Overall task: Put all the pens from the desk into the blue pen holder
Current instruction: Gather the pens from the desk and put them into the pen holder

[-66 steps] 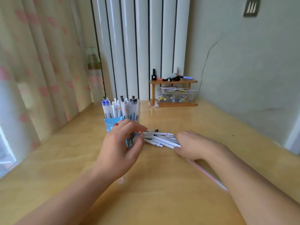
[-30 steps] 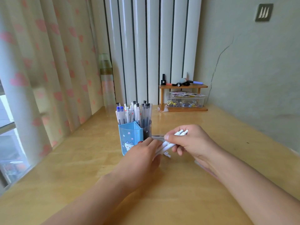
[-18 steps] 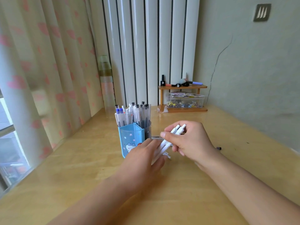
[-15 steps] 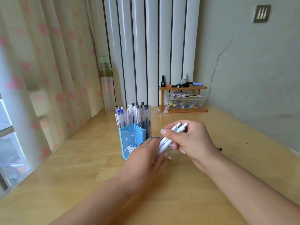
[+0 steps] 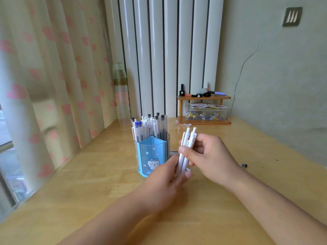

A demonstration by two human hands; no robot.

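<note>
The blue pen holder [image 5: 151, 156], printed with a cartoon cat, stands mid-desk with several pens [image 5: 150, 127] upright in it. Just right of it, both hands hold a bundle of white pens [image 5: 185, 149] almost upright, click ends up. My right hand [image 5: 210, 158] grips the bundle's middle. My left hand [image 5: 169, 181] wraps around its lower end, which is hidden. A small dark piece, maybe a pen end [image 5: 244, 165], shows on the desk behind my right wrist.
A small wooden shelf [image 5: 203, 98] with cosmetics and a clear box of clips [image 5: 206, 113] stands at the back by the wall. A white radiator rises behind. Curtains hang along the left edge, with a bottle [image 5: 121, 96] behind them.
The white pens were gathered off the desk by my right hand, lifted, and tilted from nearly flat to almost upright. My left hand moved from the holder to the bundle's lower end.
</note>
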